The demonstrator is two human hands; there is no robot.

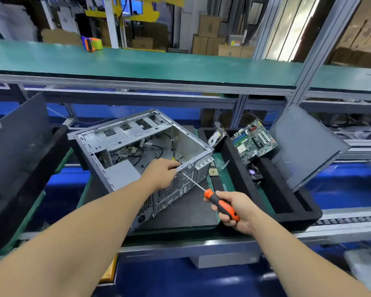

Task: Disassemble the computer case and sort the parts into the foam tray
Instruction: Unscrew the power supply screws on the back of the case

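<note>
An open grey computer case (137, 133) lies tilted on a dark mat, with loose cables and a grey power supply (122, 174) inside. My left hand (161, 172) grips the case's near top rim at its rear corner. My right hand (234, 209) holds an orange and black screwdriver (220, 203); its shaft tip touches the case's rear edge just under my left fingers. To the right stands a black foam tray (287, 209), which holds a green motherboard (253, 140), a hard drive (216, 137) and a grey side panel (306, 146) leaning in a slot.
Another dark panel (17, 138) leans in a foam tray at the left. A green shelf (137, 61) runs above the bench behind the case. A small square part (214, 172) lies on the green mat between case and tray. A metal post (317, 52) rises at the right.
</note>
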